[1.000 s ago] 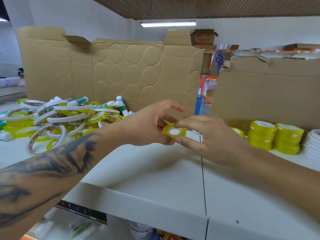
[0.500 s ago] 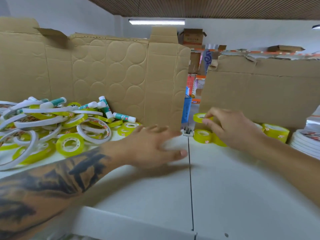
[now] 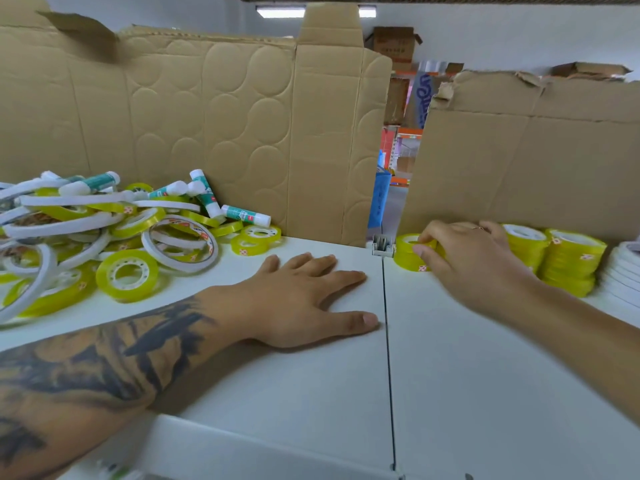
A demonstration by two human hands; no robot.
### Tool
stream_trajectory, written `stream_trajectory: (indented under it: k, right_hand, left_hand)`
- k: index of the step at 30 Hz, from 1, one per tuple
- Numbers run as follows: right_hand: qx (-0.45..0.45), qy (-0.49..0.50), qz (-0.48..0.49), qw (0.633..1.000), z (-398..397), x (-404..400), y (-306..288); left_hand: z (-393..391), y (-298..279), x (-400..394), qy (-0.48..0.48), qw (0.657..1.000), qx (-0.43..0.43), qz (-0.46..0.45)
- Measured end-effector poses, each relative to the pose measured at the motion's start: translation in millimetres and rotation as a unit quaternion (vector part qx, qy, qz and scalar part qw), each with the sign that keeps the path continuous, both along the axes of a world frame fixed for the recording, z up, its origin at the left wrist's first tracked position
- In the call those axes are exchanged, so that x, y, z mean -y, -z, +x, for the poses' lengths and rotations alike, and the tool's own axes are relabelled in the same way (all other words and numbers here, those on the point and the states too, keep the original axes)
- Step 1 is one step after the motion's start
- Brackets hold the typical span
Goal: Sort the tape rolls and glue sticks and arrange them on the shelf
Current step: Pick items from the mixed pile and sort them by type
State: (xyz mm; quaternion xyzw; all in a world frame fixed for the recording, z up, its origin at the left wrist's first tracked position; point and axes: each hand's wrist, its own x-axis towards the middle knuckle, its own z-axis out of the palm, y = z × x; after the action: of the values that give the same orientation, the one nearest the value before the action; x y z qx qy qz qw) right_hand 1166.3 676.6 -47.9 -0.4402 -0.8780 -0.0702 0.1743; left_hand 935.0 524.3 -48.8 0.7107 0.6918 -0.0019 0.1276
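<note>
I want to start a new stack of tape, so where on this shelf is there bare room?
Free: the white shelf in front of the yellow tape stacks, right of the seam, and the near strip before the left hand. Crowded: the mixed pile on the left, and the back row where the right hand works.

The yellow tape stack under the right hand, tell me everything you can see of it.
The yellow tape stack is a short column of glossy, translucent yellow rolls with pale cores, one small printed mark low on its side. It stands upright on the white shelf, just right of the panel seam and a small grey clip, in front of the cardboard. The right hand covers its right side, fingers curled on the top roll. More yellow stacks stand to its right.
</note>
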Motion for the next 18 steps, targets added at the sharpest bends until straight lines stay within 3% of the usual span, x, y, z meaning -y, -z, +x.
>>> stream_trajectory:
  k: [8,13,18]
  right_hand:
    - [0.040,0.016,0.036,0.998,-2.0,9.6,-1.6]
    - [0.090,-0.037,0.066,0.993,-17.5,37.0,-10.3]
    - [0.105,-0.133,0.040,0.985,-45.3,70.3,-18.9]
  left_hand:
    - [-2.1,-11.4,4.2,-0.006,0.999,-0.024,0.027]
    - [-42.4,-32.0,18.7,-0.069,0.976,-0.123,0.165]
    - [-96.0,-50.9,46.2,-0.139,0.947,-0.231,0.175]
